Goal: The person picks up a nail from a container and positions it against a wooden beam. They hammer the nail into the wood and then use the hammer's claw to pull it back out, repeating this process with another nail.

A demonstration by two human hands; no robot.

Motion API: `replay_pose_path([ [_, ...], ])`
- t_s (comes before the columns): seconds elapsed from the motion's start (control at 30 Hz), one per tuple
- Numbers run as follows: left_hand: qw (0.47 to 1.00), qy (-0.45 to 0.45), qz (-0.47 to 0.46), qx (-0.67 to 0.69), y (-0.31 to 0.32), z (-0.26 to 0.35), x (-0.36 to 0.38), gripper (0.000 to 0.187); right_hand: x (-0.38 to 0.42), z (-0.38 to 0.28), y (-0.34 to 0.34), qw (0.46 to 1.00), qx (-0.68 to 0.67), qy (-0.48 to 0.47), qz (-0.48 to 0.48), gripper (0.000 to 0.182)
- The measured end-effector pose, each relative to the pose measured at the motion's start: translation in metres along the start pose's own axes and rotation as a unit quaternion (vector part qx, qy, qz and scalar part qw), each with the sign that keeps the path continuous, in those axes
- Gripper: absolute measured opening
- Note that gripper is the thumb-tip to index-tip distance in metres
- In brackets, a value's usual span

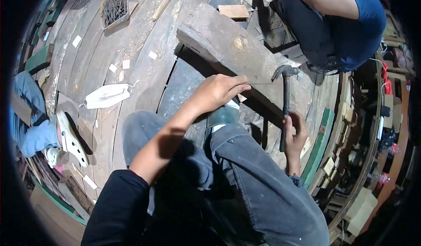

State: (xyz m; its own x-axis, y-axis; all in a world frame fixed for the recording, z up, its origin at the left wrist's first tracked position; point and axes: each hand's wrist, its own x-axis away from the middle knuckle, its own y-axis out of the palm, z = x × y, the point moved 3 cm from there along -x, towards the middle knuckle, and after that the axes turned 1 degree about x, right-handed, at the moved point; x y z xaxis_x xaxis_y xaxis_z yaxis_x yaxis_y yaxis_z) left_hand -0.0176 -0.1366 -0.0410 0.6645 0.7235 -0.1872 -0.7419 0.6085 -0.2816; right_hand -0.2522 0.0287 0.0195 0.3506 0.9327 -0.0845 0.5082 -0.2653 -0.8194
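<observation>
Two bare hands are at work above a thick wooden beam (237,48), which lies on the plank floor (144,77). The left hand (214,93) has its fingers closed in a pinch on a thin, nail-like piece (262,84), which points toward the right side, over the beam. The right hand (298,136) is wrapped around the lower part of the handle of a hammer (286,94); its head is at the far end, near the tip of the thin piece. I cannot tell if the head touches the beam.

One small wood block (233,12) lies beyond the beam. Farther to the left stands an open container (127,14) full of nails (115,8), and a white mask (107,96) lies nearer. One person in a blue shirt (366,22) crouches at upper right.
</observation>
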Motion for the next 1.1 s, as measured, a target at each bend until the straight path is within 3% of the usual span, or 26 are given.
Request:
replay_pose_path([
  [0.3,0.997,0.019,-0.044,-0.056,0.004,0.010,0.004,0.020,-0.035,-0.066,0.016,0.995,-0.048,-0.091,0.010,0.018],
  [0.87,0.998,0.018,-0.045,-0.029,0.002,0.006,0.007,0.023,-0.037,-0.074,0.014,0.991,-0.008,-0.133,0.033,0.013],
  [1.07,0.998,0.012,-0.068,0.003,0.004,0.001,0.007,0.029,-0.020,-0.046,0.024,0.994,-0.028,-0.100,-0.041,0.014],
  [1.1,0.997,0.016,-0.072,0.006,0.001,0.002,0.010,0.029,-0.017,-0.049,0.025,0.988,-0.012,-0.136,-0.065,0.013],
])
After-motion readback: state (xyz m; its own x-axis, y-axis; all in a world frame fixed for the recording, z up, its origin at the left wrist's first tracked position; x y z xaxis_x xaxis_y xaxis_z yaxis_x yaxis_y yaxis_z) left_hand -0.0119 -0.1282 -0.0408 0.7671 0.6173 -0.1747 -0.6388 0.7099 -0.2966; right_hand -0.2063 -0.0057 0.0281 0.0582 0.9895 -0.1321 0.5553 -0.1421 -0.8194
